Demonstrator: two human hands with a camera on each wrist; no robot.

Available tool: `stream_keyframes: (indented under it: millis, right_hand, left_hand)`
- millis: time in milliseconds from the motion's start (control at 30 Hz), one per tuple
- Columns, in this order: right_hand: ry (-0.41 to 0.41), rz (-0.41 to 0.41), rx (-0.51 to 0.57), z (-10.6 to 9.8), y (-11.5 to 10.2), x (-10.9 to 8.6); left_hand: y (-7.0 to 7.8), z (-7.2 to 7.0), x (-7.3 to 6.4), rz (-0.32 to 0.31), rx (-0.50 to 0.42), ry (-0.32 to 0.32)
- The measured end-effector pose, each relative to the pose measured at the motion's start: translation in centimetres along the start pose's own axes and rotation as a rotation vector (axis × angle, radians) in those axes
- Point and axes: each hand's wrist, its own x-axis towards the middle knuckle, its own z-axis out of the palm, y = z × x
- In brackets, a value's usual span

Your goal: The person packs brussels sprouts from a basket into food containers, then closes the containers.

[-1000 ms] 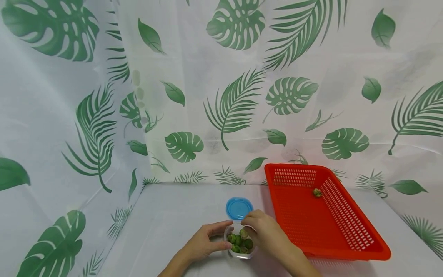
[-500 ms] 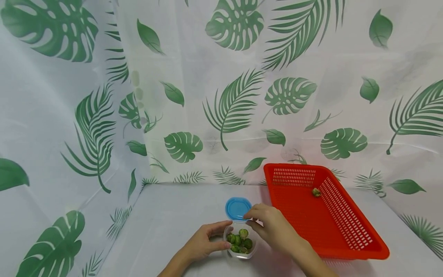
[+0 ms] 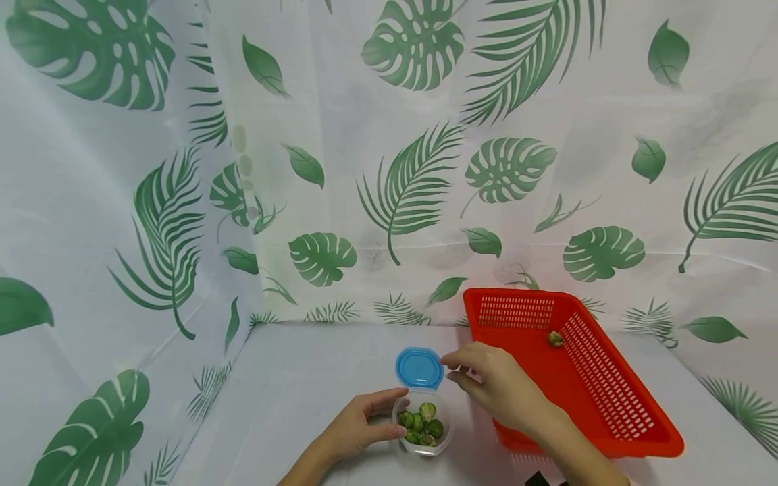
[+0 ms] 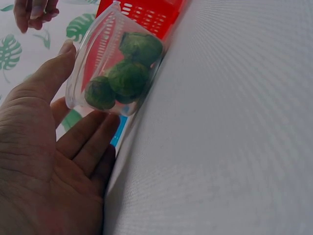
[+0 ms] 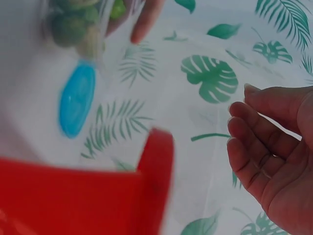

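A clear plastic container (image 3: 440, 403) with several Brussels sprouts (image 3: 417, 422) inside stands on the white table. My left hand (image 3: 358, 426) holds it from the left, thumb and fingers around its side; the left wrist view shows the thumb (image 4: 56, 73) by the rim and fingertips at the container wall (image 4: 105, 54). Behind the container lies a blue lid (image 3: 419, 368). To the right of the lid, my right hand (image 3: 495, 385) is raised near the basket, holding nothing, with its fingers loosely bent in the right wrist view.
A red perforated plastic basket (image 3: 535, 388) occupies the right side of the table. One Brussels sprout (image 3: 556, 339) lies inside it toward the back right. White sheets with green leaf prints (image 3: 404, 189) enclose the back and sides.
From over the container, my right hand has moved right and away toward the basket, uncovering a sprout at the top of the group. My left hand and the container have stayed put.
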Motion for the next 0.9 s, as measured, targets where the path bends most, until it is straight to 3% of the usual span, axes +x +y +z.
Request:
stream_keyframes:
  millis: [333, 600, 900]
  right_hand:
    - [0.038, -0.100, -0.109, -2.2, -0.3, 0.6]
    - [0.037, -0.074, -0.131, -3.2, -0.6, 1.1]
    - [0.095, -0.119, -0.178, -4.2, 0.0, 2.0]
  left_hand:
    - [-0.1, 0.1, 0.0, -0.021, 0.012, 0.006]
    - [0.0, 0.1, -0.1, -0.031, -0.004, 0.004]
    - [0.1, 0.1, -0.1, -0.018, -0.001, 0.004]
